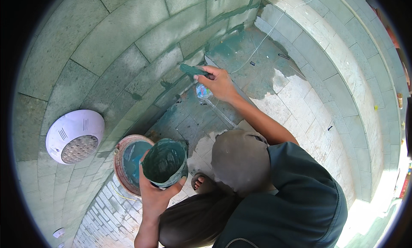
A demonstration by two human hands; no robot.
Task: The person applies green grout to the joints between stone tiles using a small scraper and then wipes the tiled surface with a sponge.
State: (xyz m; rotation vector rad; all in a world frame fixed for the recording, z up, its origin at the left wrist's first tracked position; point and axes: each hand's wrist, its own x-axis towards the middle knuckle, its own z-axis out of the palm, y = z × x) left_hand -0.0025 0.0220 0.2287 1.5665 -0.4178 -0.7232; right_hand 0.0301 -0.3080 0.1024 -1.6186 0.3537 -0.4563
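Note:
Tilted toward me, a small round tub (165,162) coated inside with wet dark green grout rests in my left hand (155,192), fingers wrapped round its side. My right hand (219,83) reaches forward and pinches a flat spreader (193,71) smeared with green grout. That spreader lies against the lower part of the tiled wall (159,61), near a joint; whether it presses on the tile I cannot tell. Fresh green smears mark the wall's lower joints. Directly behind the tub stands a bucket (121,147) with a pinkish rim, holding bluish-green liquid.
A round white light (75,136) juts from the wall at left. A clear plastic piece with a blue label (203,92) lies on the grout-stained floor (240,55). A thin white cord (262,41) crosses the far corner. Curved tiled steps (326,63) rise at right.

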